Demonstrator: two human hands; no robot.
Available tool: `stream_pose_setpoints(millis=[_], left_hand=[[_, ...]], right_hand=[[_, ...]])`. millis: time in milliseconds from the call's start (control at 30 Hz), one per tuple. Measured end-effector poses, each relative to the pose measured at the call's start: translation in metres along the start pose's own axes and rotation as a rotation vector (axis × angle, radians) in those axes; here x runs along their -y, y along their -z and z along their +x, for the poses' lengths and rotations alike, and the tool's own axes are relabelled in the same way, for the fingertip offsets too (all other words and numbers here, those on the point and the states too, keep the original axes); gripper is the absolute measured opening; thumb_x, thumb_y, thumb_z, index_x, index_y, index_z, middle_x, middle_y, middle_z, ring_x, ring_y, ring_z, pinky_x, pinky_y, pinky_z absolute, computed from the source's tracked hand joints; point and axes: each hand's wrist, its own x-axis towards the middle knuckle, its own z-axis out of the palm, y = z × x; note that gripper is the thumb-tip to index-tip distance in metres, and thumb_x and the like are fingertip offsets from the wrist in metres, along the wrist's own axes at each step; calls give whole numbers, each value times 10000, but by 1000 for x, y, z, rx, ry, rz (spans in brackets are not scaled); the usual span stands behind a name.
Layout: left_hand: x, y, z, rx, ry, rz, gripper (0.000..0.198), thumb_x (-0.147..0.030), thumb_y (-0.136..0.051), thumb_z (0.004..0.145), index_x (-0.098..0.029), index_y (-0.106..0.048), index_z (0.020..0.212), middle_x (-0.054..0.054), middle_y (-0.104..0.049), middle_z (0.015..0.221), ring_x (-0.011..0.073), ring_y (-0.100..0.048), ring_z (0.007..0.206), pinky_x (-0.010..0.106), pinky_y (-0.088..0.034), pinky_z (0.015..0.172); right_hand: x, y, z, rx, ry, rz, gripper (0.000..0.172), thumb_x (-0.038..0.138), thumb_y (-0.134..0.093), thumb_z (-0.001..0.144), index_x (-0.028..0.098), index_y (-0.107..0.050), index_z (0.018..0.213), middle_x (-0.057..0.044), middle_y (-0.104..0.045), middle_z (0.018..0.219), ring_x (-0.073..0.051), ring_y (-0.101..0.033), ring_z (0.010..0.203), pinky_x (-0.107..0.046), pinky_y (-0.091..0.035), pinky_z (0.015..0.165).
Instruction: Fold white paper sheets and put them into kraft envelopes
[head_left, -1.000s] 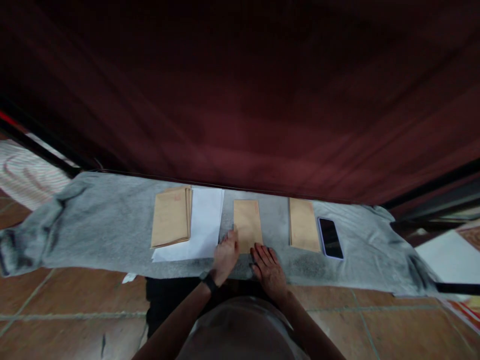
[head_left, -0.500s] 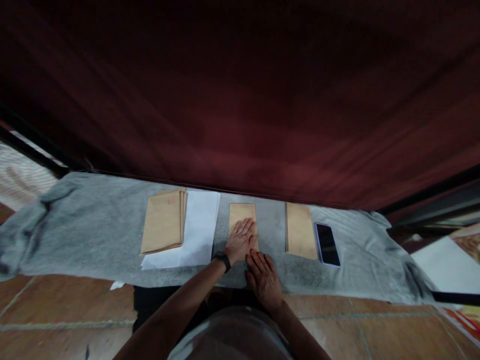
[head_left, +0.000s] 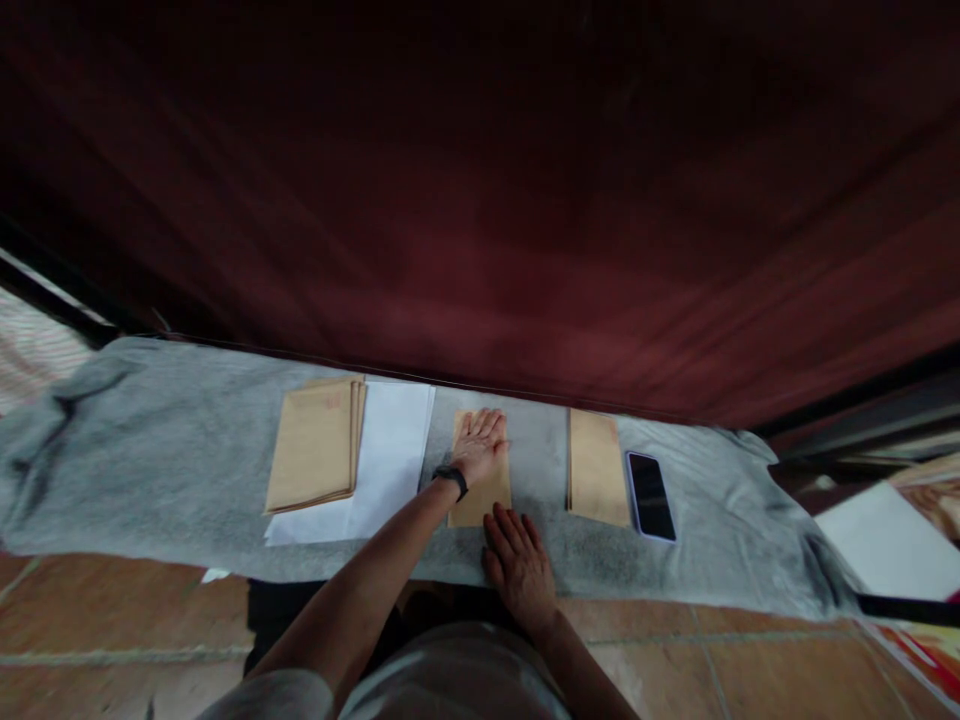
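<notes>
My left hand (head_left: 480, 446), with a dark band on its wrist, lies flat on the upper part of a brown envelope (head_left: 474, 505), fingers slightly spread. At that envelope's lower right corner, my right hand (head_left: 523, 568) rests palm down with its fingers stretched out and its fingertips by the edge. To the left, a stack of brown envelopes (head_left: 313, 450) partly covers white paper sheets (head_left: 391, 455). On the right there are more brown envelopes (head_left: 598, 467), lying in a small pile.
A grey cloth (head_left: 172, 450) covers the long surface. A phone (head_left: 652, 495) lies right of the small pile. Behind the surface hangs a dark red curtain (head_left: 480, 250). A white panel (head_left: 892, 540) stands at the far right, above the tiled floor (head_left: 135, 620).
My left hand has slid up the envelope toward its far end, uncovering the lower part. My right hand stays near the lower corner. The view has shifted slightly.
</notes>
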Motion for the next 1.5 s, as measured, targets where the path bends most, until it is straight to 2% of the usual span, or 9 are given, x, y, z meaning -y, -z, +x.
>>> stream_pose_setpoints(millis=[100,333,600,900,1067,1200,1367,1500], left_hand=[[0,0,-3,-2,-22,-9,560,-409,-316,1009,-214,-361,1532,33,-354,1606,268,-188,1522,543,-92,1241],[-4,-1,-26,-23,-118,-25,550,-344,-339,998,-156,-381,1513,72,-363,1600,207,-255,1501,435,-139,1254],[-12,9,-54,-27,-188,-56,519,-354,-310,1021,-165,-401,1495,70,-373,1595,186,-268,1497,419,-154,1250],[-20,9,-88,2,-214,-74,502,-305,-294,1032,-186,-374,1513,44,-375,1596,158,-264,1497,390,-167,1249],[-28,13,-115,40,-235,-79,508,-342,-268,1052,-187,-347,1529,47,-342,1612,151,-249,1502,374,-155,1249],[-33,16,-140,47,-246,-75,556,-428,-264,1054,-166,-316,1542,74,-325,1617,162,-237,1508,369,-173,1244],[-31,23,-167,46,-266,-37,683,-564,-304,1018,-142,-276,1555,120,-319,1614,201,-234,1512,381,-195,1239],[-28,31,-182,51,-285,-8,710,-572,-320,1012,-141,-230,1569,130,-310,1616,214,-222,1515,388,-202,1237]], right_hand=[[-1,-1,0,0,17,0,511,286,-452,1017,236,-386,1522,-45,-438,1550,-222,-446,1403,-451,-343,1176],[2,3,1,8,-8,31,480,287,-454,1018,245,-433,1495,-42,-491,1515,-221,-440,1407,-448,-321,1185],[3,3,1,7,-3,20,489,261,-464,1001,235,-445,1489,-66,-569,1446,-220,-456,1392,-444,-320,1180],[0,1,0,31,0,24,477,268,-482,983,224,-486,1458,-70,-545,1468,-235,-475,1370,-463,-309,1181],[0,-3,-3,20,-8,21,420,286,-480,993,172,-552,1391,-102,-608,1394,-241,-494,1350,-475,-319,1176],[0,-5,-4,-16,15,12,389,262,-486,987,194,-584,1357,-94,-586,1423,-240,-484,1361,-474,-316,1179],[-2,-7,-5,-10,13,-6,494,248,-475,978,207,-474,1471,-74,-516,1493,-234,-458,1387,-465,-290,1196],[-5,-9,-8,12,28,14,528,207,-424,983,215,-416,1510,-60,-484,1519,-213,-434,1409,-452,-264,1210]])
